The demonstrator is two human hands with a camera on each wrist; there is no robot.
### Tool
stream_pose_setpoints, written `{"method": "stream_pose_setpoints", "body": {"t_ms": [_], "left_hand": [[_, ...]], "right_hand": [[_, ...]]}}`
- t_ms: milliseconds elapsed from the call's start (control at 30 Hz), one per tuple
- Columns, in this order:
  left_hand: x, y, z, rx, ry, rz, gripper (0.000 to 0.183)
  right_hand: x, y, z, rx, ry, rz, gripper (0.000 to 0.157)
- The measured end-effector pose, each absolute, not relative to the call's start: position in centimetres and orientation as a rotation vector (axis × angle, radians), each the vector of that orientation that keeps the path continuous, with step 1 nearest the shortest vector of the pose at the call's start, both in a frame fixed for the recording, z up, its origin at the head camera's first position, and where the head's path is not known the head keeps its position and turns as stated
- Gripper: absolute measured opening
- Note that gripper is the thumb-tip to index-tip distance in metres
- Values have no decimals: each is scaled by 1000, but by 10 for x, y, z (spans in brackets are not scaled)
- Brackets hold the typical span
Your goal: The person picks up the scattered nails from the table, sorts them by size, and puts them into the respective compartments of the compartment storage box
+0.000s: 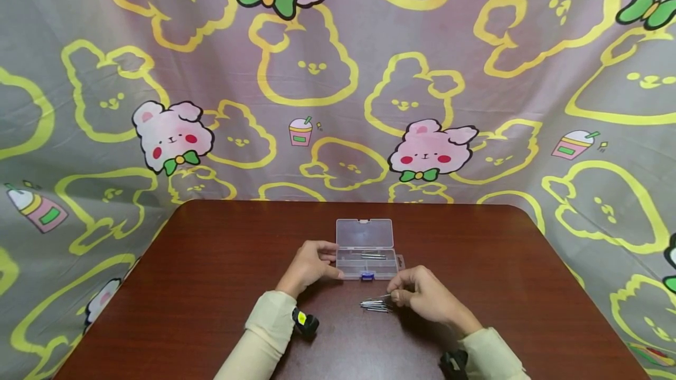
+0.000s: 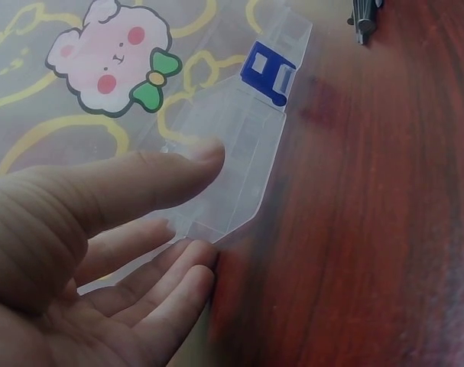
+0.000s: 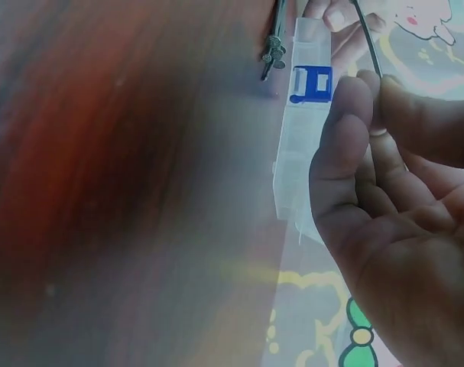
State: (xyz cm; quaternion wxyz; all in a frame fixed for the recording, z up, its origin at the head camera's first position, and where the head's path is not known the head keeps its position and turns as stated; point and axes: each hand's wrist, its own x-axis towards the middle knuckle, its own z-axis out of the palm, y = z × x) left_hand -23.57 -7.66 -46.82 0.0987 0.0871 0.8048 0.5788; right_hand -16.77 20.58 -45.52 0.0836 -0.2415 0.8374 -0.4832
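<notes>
A clear plastic compartment box (image 1: 351, 271) stands on the table with its lid (image 1: 364, 233) raised and a blue latch (image 1: 367, 276) at the front. Several nails (image 1: 372, 256) lie in its rear compartment. My left hand (image 1: 313, 264) rests against the box's left end, thumb at the front corner and fingers loosely extended along the side. Between thumb and fingertips, my right hand (image 1: 425, 295) pinches a thin metal nail (image 3: 369, 40), its lower end hidden in the fingers. Below the box is a small pile of nails (image 1: 374, 306), their flat heads showing in the right wrist view.
The brown wooden table (image 1: 237, 239) ends at a patterned cloth (image 1: 338, 128) hanging behind and beside it. A clear hanging tab (image 1: 401, 261) sticks out from the box's right side. Dark cameras (image 1: 305, 322) are strapped to both wrists.
</notes>
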Motion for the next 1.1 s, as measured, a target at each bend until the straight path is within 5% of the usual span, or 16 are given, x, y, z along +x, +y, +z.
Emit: {"method": "stream_pose_setpoints", "body": {"t_ms": [1100], "left_hand": [[-237, -77, -470, 264, 2382, 1717, 65]], "right_hand": [[-203, 204, -447, -489, 2526, -1642, 10]]}}
